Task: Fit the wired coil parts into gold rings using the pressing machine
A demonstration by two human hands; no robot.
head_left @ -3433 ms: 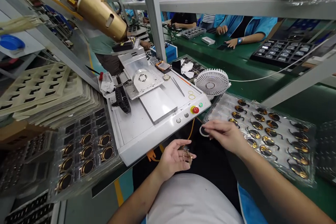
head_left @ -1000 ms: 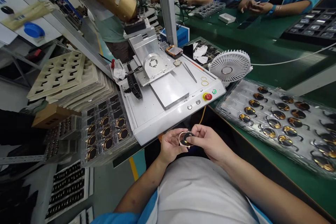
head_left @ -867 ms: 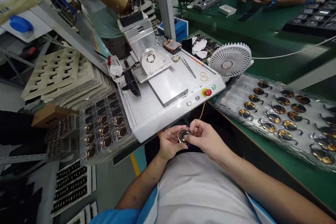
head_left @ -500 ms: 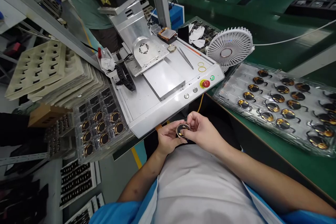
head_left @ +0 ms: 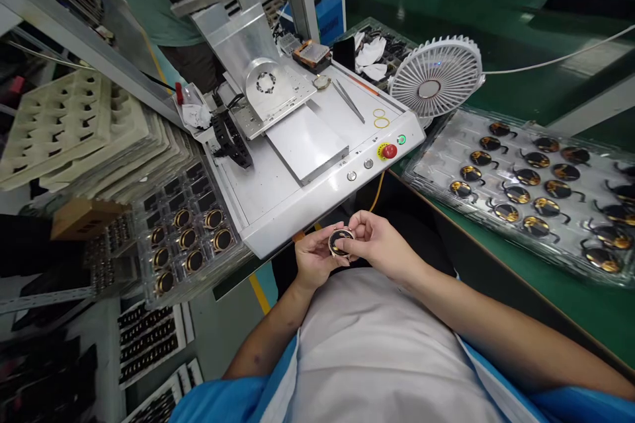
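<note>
Clock centred on the case, then: here's the round case (head_left: pixel 337 236), in your 2 hands, just above your shirt (head_left: pixel 372 337). Your left hand (head_left: pixel 311 263) has its fingers closed around the rim at 9 o'clock; your right hand (head_left: pixel 387 244) grips from 3, fingers curled, thumb across the dark face. That thumb is the danger: pressing off-centre could tilt the case or mark its face. If your left fingers slacken under that push, it could pop out, and with no bench beneath it, down it goes towards the floor.

Up at 1 o'clock sits the red button (head_left: pixel 389 151), near enough that a careless knuckle could strike it. The orange cable (head_left: pixel 380 193) loops below, and a lifted wrist might catch it. Over at 3, the tray (head_left: pixel 431 165) carries discs (head_left: pixel 536 226) with thin tails; a swinging right elbow or sleeve could snag those. The 2 yellow rings (head_left: pixel 381 123) lie loose near the fan (head_left: pixel 436 76), so a strong draught might shift them.
</note>
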